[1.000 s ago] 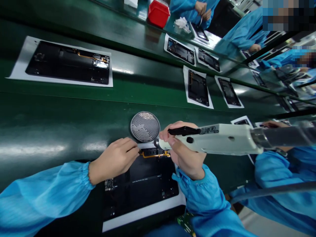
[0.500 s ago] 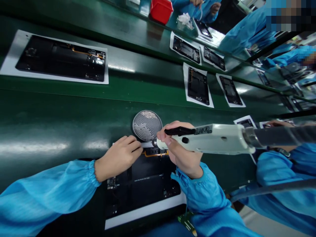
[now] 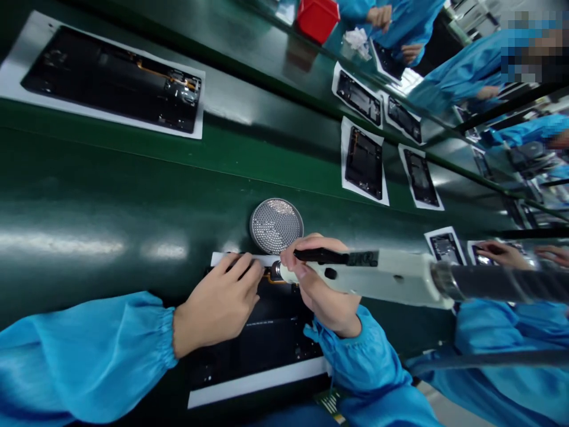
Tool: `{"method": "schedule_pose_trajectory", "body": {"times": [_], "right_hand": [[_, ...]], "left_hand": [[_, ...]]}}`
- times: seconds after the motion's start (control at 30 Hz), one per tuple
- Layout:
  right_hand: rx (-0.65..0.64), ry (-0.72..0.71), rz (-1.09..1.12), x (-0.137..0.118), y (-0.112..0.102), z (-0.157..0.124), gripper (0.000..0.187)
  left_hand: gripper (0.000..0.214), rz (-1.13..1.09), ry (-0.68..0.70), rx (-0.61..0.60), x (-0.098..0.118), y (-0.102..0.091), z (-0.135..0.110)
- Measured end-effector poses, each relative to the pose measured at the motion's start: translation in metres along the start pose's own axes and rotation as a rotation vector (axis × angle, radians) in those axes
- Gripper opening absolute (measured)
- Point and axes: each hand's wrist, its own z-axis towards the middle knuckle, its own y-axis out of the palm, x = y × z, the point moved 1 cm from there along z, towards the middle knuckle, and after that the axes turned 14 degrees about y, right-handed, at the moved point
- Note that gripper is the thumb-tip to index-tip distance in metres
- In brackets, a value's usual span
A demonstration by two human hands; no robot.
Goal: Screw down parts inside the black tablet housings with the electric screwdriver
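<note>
A black device panel (image 3: 262,338) on a white sheet lies at the near edge of the green bench. My right hand (image 3: 322,284) is closed round a white electric screwdriver (image 3: 377,276), whose tip sits at the panel's top edge by an orange flex strip. My left hand (image 3: 220,305) rests on the panel's upper left, fingers curled and pressed down beside the tip. A round perforated metal screw tray (image 3: 276,225) lies just beyond the hands.
More black panels on white sheets lie on the green conveyor (image 3: 133,172), one at far left (image 3: 111,77) and several at right (image 3: 364,155). A red bin (image 3: 317,18) stands at the back. Other people in blue sleeves work at right (image 3: 507,255) and behind.
My left hand has slid right along the panel's top edge, closer to the screwdriver tip. The view has shifted, so the conveyor panels sit further right.
</note>
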Motion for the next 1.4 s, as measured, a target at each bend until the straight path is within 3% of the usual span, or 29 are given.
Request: {"method": "schedule_pose_trajectory", "body": {"times": [0.23, 1.4], "right_hand": [[0.016, 0.019, -0.052, 0.001, 0.009, 0.002, 0.018], [-0.062, 0.031, -0.061, -0.009, 0.018, 0.003, 0.025]], "left_hand": [[0.049, -0.034, -0.070, -0.027, 0.009, 0.006, -0.006], [0.052, -0.029, -0.078, -0.055, 0.009, 0.009, -0.008]]}}
